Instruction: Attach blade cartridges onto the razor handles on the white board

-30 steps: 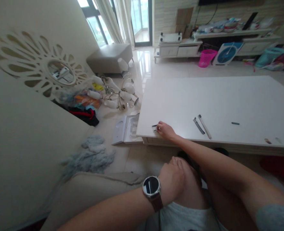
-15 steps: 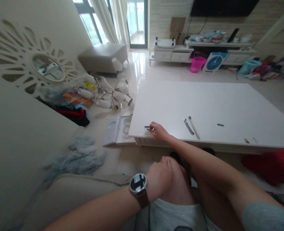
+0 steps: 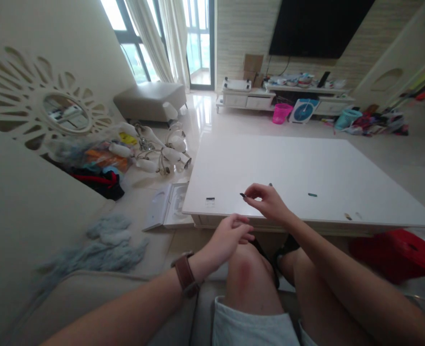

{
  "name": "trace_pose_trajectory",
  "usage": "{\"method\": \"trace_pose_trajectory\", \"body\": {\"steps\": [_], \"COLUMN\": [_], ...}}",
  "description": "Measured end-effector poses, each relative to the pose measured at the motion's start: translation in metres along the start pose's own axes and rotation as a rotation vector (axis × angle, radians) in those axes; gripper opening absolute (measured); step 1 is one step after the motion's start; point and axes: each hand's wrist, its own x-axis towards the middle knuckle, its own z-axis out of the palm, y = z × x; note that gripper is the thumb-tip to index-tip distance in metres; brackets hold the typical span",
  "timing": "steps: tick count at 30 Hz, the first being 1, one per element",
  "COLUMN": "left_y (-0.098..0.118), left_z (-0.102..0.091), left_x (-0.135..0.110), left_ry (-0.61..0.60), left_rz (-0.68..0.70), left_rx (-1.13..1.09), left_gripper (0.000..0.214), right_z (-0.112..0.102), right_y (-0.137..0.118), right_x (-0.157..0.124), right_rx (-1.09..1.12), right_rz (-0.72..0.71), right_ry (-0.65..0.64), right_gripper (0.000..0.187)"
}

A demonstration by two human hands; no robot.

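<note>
My right hand [image 3: 268, 202] hovers over the near edge of the white low table [image 3: 288, 163] and pinches a small dark piece [image 3: 242, 195] between thumb and fingertips. Another small dark piece [image 3: 210, 198] lies on the table to its left. My left hand [image 3: 229, 236], with a brown-strapped watch on the wrist, is raised above my knee with loosely curled fingers, nothing visible in them. A small green piece [image 3: 312, 194] lies on the table to the right. The tip of a thin tool [image 3: 270, 184] shows just behind my right hand.
A white tray-like case [image 3: 169, 211] lies on the floor at the table's left corner. A chandelier [image 3: 155, 149], bags and a grey cloth [image 3: 100, 240] sit on the floor to the left. A red stool [image 3: 393, 252] stands at the right. A TV cabinet lines the far wall.
My right hand has lifted one small dark piece from the table's left corner and moved right, toward me. My left hand has risen off my knee. The camera has tilted up.
</note>
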Motion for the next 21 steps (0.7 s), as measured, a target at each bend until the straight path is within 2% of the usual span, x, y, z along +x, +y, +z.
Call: {"method": "trace_pose_trajectory", "body": {"steps": [3, 6, 9, 12, 14, 18, 21], "left_y": [0.027, 0.052, 0.066, 0.07, 0.07, 0.069, 0.066], "left_z": [-0.017, -0.04, -0.062, -0.074, -0.077, -0.078, -0.081], "left_x": [0.003, 0.005, 0.008, 0.011, 0.013, 0.014, 0.017], "left_ry": [0.064, -0.083, -0.129, -0.049, -0.039, -0.087, -0.071], "left_rz": [0.039, 0.071, 0.134, 0.187, 0.185, 0.104, 0.043], "left_rx": [-0.166, -0.033, 0.115, 0.147, 0.117, -0.044, -0.139], "left_gripper": [0.02, 0.027, 0.03, 0.029, 0.029, 0.028, 0.026], "right_z": [-0.007, -0.001, 0.01, 0.017, 0.017, 0.018, 0.017], "right_y": [-0.026, -0.043, -0.051, -0.053, -0.052, -0.054, -0.05], "right_x": [-0.013, -0.016, -0.007, 0.006, 0.012, 0.018, 0.022], "right_rx": [-0.077, -0.167, -0.231, -0.255, -0.247, -0.288, -0.339], "right_rz": [-0.198, -0.403, -0.539, -0.595, -0.599, -0.64, -0.642], "right_ry": [0.04, 0.064, 0.05, 0.008, 0.002, -0.009, -0.062], "right_gripper": [0.003, 0.008, 0.012, 0.012, 0.01, 0.012, 0.013]}}
